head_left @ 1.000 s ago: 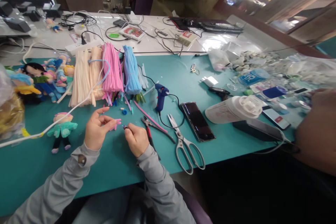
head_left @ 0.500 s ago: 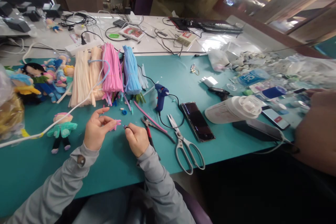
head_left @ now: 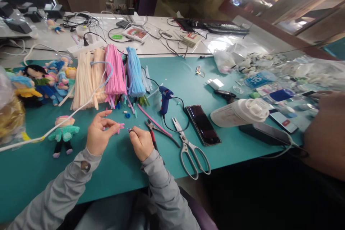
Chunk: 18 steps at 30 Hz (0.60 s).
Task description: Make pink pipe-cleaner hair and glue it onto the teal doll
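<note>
My left hand point(head_left: 99, 133) pinches a small piece of pink pipe cleaner point(head_left: 121, 126) between thumb and fingers. To its right, my right hand point(head_left: 141, 143) is curled in a fist around a small item with a dark tip point(head_left: 129, 130); most of that item is hidden, and a gap separates it from the pink piece. Pliers with red handles point(head_left: 153, 137) lie just beside my right hand. Left of my left hand rests a doll in a green outfit point(head_left: 64, 133). A long pink pipe cleaner point(head_left: 151, 118) lies beyond the pliers.
Bundles of cream point(head_left: 83, 79), pink point(head_left: 115, 72) and blue pipe cleaners point(head_left: 135, 73) lie behind my hands. Rightward are a blue glue gun point(head_left: 165, 99), scissors point(head_left: 185, 147), a phone point(head_left: 202, 124) and a white bottle point(head_left: 238, 112). Another person's arm point(head_left: 326, 133) reaches in at right.
My right hand has shifted very slightly to the right with the small item. My left hand keeps its pinch on the pink piece.
</note>
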Tool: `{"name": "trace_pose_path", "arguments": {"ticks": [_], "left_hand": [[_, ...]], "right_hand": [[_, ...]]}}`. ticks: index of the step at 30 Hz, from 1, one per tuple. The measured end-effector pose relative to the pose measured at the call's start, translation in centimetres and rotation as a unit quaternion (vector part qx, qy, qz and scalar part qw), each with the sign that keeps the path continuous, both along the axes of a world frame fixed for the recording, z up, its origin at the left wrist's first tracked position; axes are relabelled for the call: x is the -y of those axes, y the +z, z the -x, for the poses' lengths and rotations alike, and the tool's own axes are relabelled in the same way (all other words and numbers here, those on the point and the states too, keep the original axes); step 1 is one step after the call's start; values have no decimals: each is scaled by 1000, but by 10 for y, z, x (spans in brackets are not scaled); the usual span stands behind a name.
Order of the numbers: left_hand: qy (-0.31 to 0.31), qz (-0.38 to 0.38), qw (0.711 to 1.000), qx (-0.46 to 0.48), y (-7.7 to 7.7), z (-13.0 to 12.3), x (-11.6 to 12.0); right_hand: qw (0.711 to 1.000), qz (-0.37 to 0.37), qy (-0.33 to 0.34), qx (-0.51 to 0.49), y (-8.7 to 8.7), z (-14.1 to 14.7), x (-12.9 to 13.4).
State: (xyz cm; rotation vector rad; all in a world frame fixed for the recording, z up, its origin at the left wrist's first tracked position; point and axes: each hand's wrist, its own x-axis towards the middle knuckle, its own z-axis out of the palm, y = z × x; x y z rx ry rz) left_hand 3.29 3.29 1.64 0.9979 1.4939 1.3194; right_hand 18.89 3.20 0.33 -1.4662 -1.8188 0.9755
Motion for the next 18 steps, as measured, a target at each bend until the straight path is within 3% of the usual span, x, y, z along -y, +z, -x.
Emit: {"name": "trace_pose_path", "arguments": {"ticks": [4,9,14,18], "left_hand": [[11,-40,990,-136,2,-1,4],[-2,-85,978,-191,5,-4,9],[-15,-195,941,-275,1,-1,9],[-15,-202,938,-282,0,1,8]], "right_hand": [[1000,-5,-12,-5,0,1,0],[1000,-6,-14,-4,0,1,0],[1000,1,-9,-5,1,0,0],[1000,7,-6,-5,1,0,0]]}}
